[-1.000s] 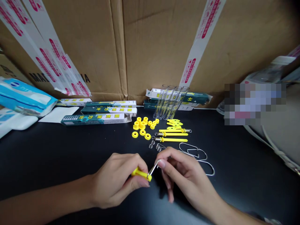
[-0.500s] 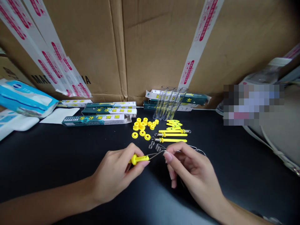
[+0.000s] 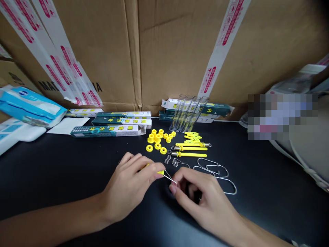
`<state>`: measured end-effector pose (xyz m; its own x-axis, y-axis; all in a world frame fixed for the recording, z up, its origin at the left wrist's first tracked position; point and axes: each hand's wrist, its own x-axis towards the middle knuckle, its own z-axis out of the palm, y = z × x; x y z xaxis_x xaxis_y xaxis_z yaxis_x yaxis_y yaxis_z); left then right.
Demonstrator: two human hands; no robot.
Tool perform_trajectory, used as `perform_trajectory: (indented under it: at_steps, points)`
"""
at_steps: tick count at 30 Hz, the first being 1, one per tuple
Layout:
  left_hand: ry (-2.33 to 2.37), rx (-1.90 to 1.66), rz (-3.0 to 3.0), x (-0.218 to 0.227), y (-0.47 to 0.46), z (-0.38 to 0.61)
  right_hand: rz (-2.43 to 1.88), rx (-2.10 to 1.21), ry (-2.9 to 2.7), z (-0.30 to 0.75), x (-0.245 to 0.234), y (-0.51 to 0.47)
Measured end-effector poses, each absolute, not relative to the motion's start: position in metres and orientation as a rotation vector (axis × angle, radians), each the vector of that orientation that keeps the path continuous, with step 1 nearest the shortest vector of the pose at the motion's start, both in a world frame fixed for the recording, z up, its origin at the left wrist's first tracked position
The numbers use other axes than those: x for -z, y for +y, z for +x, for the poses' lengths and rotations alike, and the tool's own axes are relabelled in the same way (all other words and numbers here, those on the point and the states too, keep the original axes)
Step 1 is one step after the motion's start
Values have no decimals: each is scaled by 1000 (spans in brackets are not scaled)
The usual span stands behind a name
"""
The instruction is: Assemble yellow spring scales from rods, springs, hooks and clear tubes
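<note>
The left hand (image 3: 128,188) is closed around a yellow plastic stick (image 3: 161,172) — its thin metal wire (image 3: 171,177) pokes out to the right and a bit down, and the tip sits just by the right hand (image 3: 205,202), whose bent fingers (image 3: 185,178) curl in close, though I cannot tell if they pinch anything. Past the stick lie small coil springs (image 3: 168,159) and bent wire loops (image 3: 205,160), then yellow plastic rings (image 3: 157,139) and more yellow sticks (image 3: 191,148) — and farthest off, glass tubes (image 3: 189,113) lean on a cardboard box (image 3: 174,58).
</note>
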<state>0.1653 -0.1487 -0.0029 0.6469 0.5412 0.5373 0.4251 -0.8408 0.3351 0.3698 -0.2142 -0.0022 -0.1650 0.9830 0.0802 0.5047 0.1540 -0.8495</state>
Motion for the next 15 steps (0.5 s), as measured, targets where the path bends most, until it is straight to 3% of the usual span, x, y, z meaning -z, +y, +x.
perform_trajectory:
  at_steps: [4, 9, 15]
  points:
    - [755, -917, 2774, 2, -149, 166, -1403, -1000, -1700, 368, 3, -214]
    - [728, -965, 2952, 4, -151, 169, -1365, -1359, -1467, 369, 8, -210]
    - [671, -1045, 3040, 9, -154, 170, -1387, -1307, -1548, 369, 7, -209]
